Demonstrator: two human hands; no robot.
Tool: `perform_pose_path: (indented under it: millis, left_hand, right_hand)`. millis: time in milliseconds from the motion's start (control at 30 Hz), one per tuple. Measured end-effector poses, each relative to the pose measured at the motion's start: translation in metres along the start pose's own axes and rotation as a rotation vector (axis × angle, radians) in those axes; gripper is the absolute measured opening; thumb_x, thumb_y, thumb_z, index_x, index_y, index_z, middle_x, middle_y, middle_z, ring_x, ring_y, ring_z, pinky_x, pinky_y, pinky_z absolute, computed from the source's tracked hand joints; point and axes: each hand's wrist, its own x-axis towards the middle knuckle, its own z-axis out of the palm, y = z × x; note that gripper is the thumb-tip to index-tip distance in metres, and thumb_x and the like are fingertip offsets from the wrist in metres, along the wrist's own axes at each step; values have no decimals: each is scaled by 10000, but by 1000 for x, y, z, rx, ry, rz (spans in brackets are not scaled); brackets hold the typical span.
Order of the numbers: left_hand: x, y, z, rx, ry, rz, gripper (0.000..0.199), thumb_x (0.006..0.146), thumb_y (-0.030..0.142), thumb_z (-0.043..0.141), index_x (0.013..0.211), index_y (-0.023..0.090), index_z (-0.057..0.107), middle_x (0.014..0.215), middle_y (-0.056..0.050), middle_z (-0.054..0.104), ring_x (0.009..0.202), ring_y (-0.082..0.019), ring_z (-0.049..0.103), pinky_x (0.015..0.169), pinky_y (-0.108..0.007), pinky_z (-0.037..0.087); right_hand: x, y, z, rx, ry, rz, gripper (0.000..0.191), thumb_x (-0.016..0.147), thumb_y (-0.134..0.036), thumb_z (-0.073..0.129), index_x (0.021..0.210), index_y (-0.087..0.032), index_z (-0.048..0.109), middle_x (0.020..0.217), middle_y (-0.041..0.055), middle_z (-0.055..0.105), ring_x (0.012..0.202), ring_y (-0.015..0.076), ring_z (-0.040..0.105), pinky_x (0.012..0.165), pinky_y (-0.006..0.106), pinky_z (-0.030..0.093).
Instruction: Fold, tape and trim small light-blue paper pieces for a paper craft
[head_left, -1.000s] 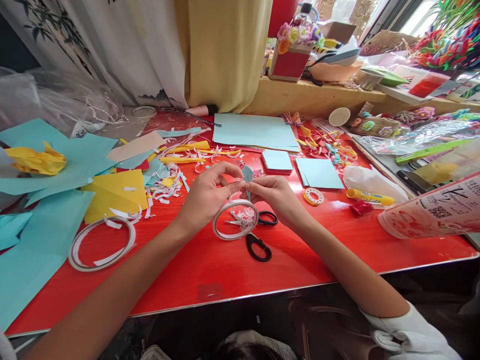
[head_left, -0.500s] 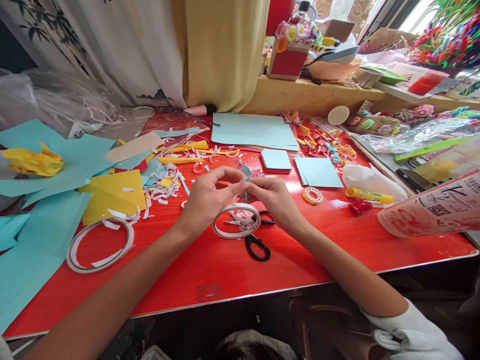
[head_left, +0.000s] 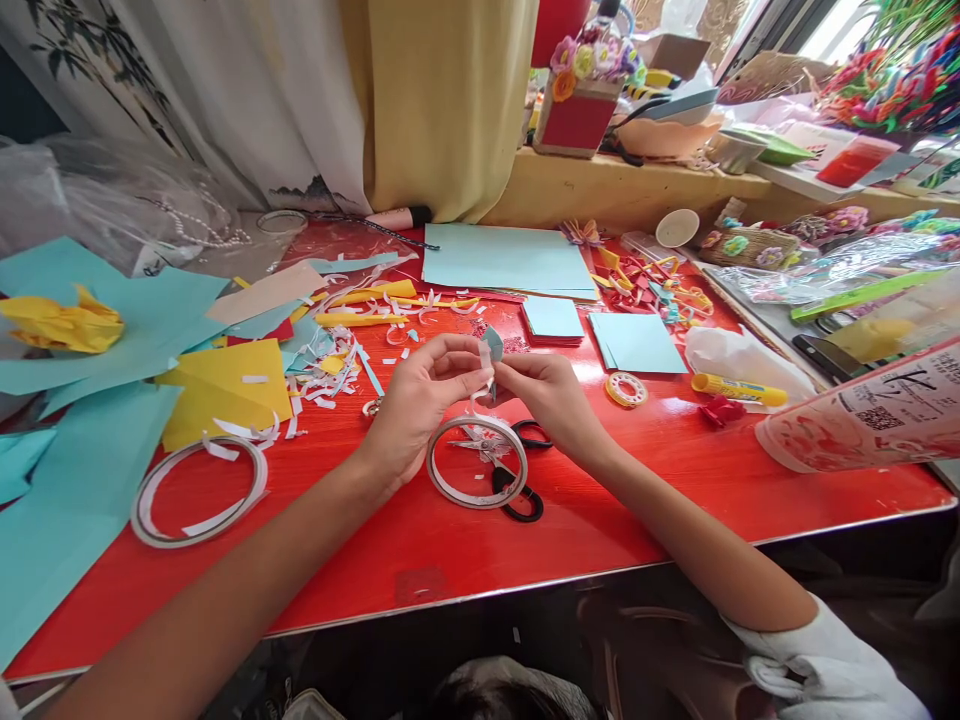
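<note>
Over the middle of the red table (head_left: 600, 510), my two hands meet at the fingertips. My left hand (head_left: 420, 405) pinches a white strip of tape near a small folded piece of light-blue paper (head_left: 493, 343). From that strip hangs a roll of tape (head_left: 434, 474), tilted, its ring facing me. My right hand (head_left: 551, 400) is closed on the blue paper, its fingertips hiding the lower part. Beneath the roll lie scissors (head_left: 499, 481) with black handles, partly seen through the ring.
Another tape roll (head_left: 142, 500) lies at left by yellow paper (head_left: 225, 385) and white scraps (head_left: 334, 365). Behind my hands are blue sheets (head_left: 510, 260) and small paper stacks (head_left: 637, 343). A glue stick (head_left: 739, 390), a small tape roll (head_left: 625, 390) and a large cup (head_left: 862, 410) stand or lie at right.
The hanging tape roll has dropped slightly and swung to face me more fully, with more white strip showing above it. My hands have hardly moved.
</note>
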Motion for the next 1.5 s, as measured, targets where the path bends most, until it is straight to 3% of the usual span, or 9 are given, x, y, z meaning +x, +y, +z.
perform_pose_path:
  millis: [133,333,500,633,900,1500]
  left_hand:
    - [0,1,-1,-22,-5,-9,375,674,150,649,1031,215,550,773,6,619,700,-114,594,695,-268,486]
    - [2,-1,-2,8,107,56,231,663,230,681,854,163,569,755,-11,630,693,-131,610,611,-239,495]
    - [1,-5,0,-3,98,31,440,680,214,668,1085,192,497,711,3,629,658,-129,611,597,-244,505]
    - [1,-6,0,-2,115,31,498,688,202,660,1146,191,464,722,-2,643,669,-134,618,615,-247,503]
    - [2,-11,0,-48,133,-18,466,681,199,665,1114,172,494,721,-4,647,616,-114,598,627,-251,488]
    - [0,-17,1,-158,188,-61,335,666,184,672,986,149,578,710,-3,646,612,-95,583,609,-227,481]
  right_hand:
    - [0,1,-1,-66,5,-9,264,817,-293,475,684,-127,632,616,24,615,602,117,600,584,228,490]
    - [0,3,0,-103,-6,14,280,811,-347,491,695,-142,642,640,29,636,594,121,604,604,249,502]
    - [0,1,0,-133,-18,-6,266,820,-312,477,687,-144,634,621,23,633,584,123,608,566,231,477]
    - [-1,-2,-1,-252,-17,-58,278,826,-290,470,653,-142,630,594,21,635,564,112,595,542,211,433]
    - [1,-2,-3,-509,-34,-168,305,831,-234,453,586,-139,607,543,3,603,505,80,524,477,187,342]
    - [1,0,-2,-659,-64,-248,288,835,-195,430,586,-143,565,585,17,565,531,88,468,520,212,320]
